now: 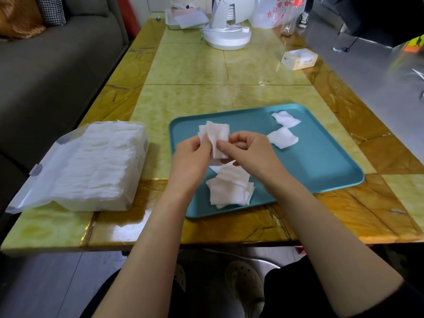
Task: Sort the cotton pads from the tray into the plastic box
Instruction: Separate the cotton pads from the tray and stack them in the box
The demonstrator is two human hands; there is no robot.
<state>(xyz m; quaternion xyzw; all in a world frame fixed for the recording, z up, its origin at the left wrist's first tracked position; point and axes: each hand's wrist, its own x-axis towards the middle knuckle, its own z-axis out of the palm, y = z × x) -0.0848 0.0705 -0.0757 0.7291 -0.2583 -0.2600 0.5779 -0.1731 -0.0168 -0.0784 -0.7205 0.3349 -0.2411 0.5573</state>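
Observation:
A teal tray (321, 161) lies on the table in front of me. Above its left part, my left hand (190, 161) and my right hand (250, 154) together pinch a small bunch of white cotton pads (214, 136), held upright between the fingertips. Below the hands a loose pile of cotton pads (229, 188) rests on the tray's near edge. Two single pads lie farther right on the tray, one pad (283, 138) near the middle and another pad (285, 119) behind it. The clear plastic box (96, 166) stands left of the tray, lid flap open, full of stacked white pads.
A white fan base (227, 36) stands at the table's far end, beside a plastic bag (277, 12) and a white tray of papers (185, 18). A small tissue box (299, 58) sits far right. A grey sofa (57, 65) borders the left side.

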